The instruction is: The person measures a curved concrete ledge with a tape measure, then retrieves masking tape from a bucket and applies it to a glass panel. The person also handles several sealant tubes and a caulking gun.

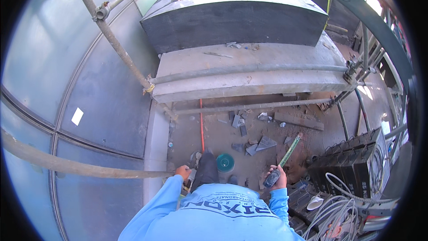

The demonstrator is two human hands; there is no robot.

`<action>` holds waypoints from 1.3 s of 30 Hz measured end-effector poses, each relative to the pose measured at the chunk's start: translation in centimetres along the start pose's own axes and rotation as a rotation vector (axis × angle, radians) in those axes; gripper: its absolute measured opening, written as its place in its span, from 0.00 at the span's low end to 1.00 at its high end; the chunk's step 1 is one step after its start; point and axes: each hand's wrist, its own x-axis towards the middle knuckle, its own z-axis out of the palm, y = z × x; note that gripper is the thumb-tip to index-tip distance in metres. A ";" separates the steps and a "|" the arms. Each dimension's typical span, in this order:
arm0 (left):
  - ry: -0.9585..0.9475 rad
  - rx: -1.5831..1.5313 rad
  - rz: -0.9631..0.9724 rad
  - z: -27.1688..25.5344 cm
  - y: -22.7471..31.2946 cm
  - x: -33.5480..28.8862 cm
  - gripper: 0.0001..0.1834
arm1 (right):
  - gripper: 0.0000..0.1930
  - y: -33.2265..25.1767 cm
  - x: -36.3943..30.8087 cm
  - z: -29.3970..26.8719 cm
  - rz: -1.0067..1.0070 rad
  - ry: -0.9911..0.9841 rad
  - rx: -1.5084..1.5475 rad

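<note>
My left hand point(183, 172) is closed at the end of a scaffold pole point(111, 170). A small grey flat piece point(192, 175) shows beside its fingers; what the hand grips is unclear. To the right, my right hand point(279, 177) is wrapped round a tool with a dark rounded body and a long, worn green shaft point(290, 148) pointing up and away. Between the hands a round teal bucket point(225, 163) stands on the dusty floor, next to my dark trouser leg point(207, 169). Beyond it lie several broken grey tile pieces point(266, 144).
A pale ledge point(249, 82) with scaffold tubes along it crosses ahead, below a large dark box structure point(236, 24). Dark glossy panels point(102, 93) line the left. A thin red rod point(202, 127) lies on the floor. Black crates point(345, 169) and coiled cable point(334, 212) crowd the right.
</note>
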 end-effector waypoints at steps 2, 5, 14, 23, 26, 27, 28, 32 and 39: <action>-0.025 -0.055 0.017 0.2 1.9 1.2 0.20 | 0.16 -0.8 1.4 2.9 -0.016 -0.039 -0.030; -0.047 -0.120 0.026 0.7 3.1 3.7 0.20 | 0.17 -1.3 5.0 7.0 -0.038 -0.064 -0.135; -0.069 -0.303 -0.039 -0.3 1.0 15.1 0.19 | 0.18 3.9 16.1 23.0 0.083 -0.055 -0.457; 0.082 -0.430 0.174 -17.2 8.1 29.9 0.16 | 0.21 9.2 21.6 42.7 0.051 -0.305 -0.801; 0.119 -0.406 0.233 -21.6 8.9 33.5 0.17 | 0.23 7.6 22.8 45.4 -0.009 -0.298 -0.730; 0.130 -0.412 0.251 -22.7 9.7 34.4 0.17 | 0.23 6.8 23.3 45.4 -0.047 -0.265 -0.703; 0.143 -0.419 0.255 -23.5 10.2 34.9 0.17 | 0.23 6.2 24.0 45.4 -0.070 -0.233 -0.680; 0.126 -0.455 0.248 -24.6 13.1 35.1 0.16 | 0.23 3.8 27.4 44.0 -0.115 -0.075 -0.555; 0.086 -0.414 0.258 -22.6 16.8 34.2 0.15 | 0.22 3.1 35.7 44.7 0.115 -0.087 -0.575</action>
